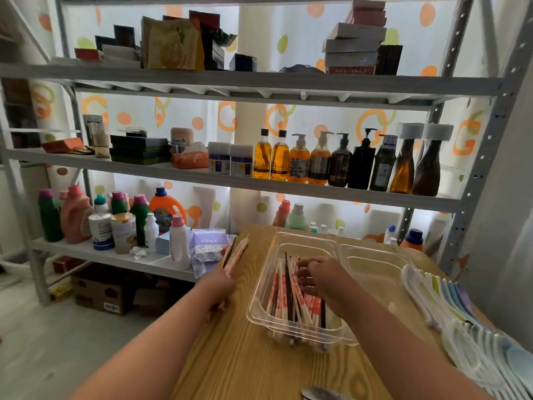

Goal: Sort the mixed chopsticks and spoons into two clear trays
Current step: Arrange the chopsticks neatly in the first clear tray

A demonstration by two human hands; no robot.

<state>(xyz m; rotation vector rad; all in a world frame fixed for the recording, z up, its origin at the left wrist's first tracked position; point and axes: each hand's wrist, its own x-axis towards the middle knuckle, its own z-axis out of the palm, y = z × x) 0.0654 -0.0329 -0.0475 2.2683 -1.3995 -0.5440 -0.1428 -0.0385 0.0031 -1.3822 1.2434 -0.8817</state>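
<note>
Chopsticks [278, 295] are lying piled in the nearer clear tray [255, 310] on the wooden surface [230, 359]. Our left grip [220, 287] is holding a bundle [235, 254] of them just left of the tray. Our right grip [321, 280] is reaching into the tray, fingers curling over the pile; we cannot tell whether it is pinching any. Spoons [444, 295] are lying fanned at the right.

The orange pump bottle [298, 164] on the middle shelf [230, 181] is displaying one large dark Chinese character, reading as 姜, on its label. The first amber bottle [262, 157] and the second amber bottle [279, 158] beside it are each showing a figure 8 at the label's left edge. Print on the purple tissue pack [205, 246], the yellow pouch [173, 44] and the white tin [101, 230] is remaining too blurred to read.
</note>
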